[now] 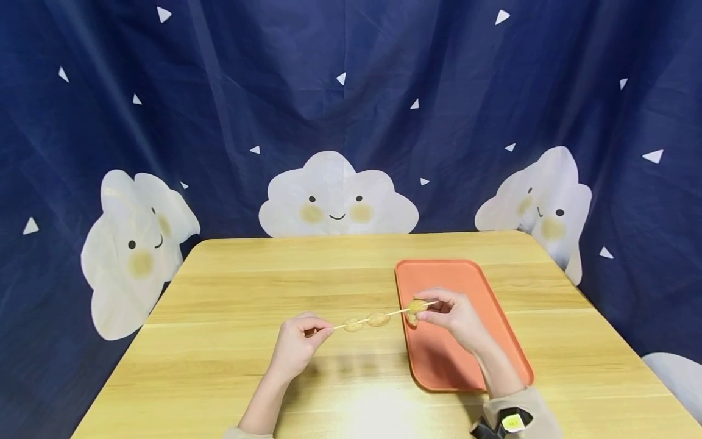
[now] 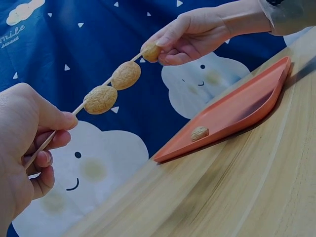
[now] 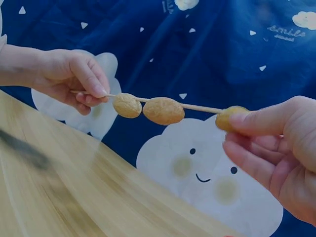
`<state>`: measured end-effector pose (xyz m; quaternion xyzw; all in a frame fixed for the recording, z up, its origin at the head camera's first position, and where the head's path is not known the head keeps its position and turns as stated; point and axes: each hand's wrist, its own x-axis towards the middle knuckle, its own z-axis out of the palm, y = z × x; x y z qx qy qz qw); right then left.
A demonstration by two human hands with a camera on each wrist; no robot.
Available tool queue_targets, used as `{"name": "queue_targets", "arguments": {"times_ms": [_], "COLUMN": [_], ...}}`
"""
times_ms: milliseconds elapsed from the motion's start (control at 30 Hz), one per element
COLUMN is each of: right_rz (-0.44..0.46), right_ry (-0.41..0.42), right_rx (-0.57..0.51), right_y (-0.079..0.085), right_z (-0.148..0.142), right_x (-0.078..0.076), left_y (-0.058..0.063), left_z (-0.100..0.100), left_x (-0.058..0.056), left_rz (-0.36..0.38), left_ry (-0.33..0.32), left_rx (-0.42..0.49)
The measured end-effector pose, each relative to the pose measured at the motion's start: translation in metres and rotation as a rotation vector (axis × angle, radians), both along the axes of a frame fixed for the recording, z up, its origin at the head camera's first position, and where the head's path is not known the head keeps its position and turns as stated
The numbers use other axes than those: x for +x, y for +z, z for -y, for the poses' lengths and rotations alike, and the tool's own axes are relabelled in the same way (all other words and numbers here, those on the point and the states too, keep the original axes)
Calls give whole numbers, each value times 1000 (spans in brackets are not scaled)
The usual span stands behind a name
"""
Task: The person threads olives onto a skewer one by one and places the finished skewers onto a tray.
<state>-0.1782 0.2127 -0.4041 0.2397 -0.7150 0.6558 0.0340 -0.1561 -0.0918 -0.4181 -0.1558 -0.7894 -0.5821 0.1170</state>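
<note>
My left hand (image 1: 295, 342) pinches the lower end of a thin wooden skewer (image 1: 398, 312), held up above the table. Threaded on it are two oval, golden-brown balls with wrinkled skins: one ball (image 3: 127, 105) near the left fingertips, the other ball (image 3: 163, 110) close beside it. Further along, my right hand (image 1: 454, 316) pinches a third such ball (image 3: 230, 118) between thumb and fingers at the skewer's far end. The skewer tip shows past that ball in the head view. One more loose ball (image 2: 200, 133) lies on the orange tray (image 2: 237, 111), near its left edge.
The orange tray lies on the right side of the light wood table (image 1: 263, 268), under my right hand. Behind the table hangs a dark blue curtain (image 1: 219, 122) with white clouds and triangles. A dark band with a yellow-faced device (image 1: 513, 422) sits on my right wrist.
</note>
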Motion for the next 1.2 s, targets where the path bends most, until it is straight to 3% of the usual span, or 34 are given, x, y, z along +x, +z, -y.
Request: {"name": "queue_targets", "arguments": {"times_ms": [100, 300, 500, 833, 1000, 1200], "right_rz": [37, 47, 44, 43, 44, 83], "right_ry": [2, 115, 178, 264, 266, 242], "right_rx": [-45, -227, -307, -387, -382, -363], "right_y": [-3, -8, -7, -7, -11, -14], "right_z": [1, 3, 5, 10, 13, 17], "right_x": [2, 4, 3, 1, 0, 1], "left_y": [-1, 0, 3, 2, 2, 18], "left_z": [0, 0, 0, -3, -6, -10], "left_x": [0, 1, 2, 1, 1, 9], "left_rz": [4, 10, 5, -18, -4, 33], "left_ry": [8, 11, 2, -3, 6, 18], "left_rx": [10, 14, 37, 39, 39, 12]}}
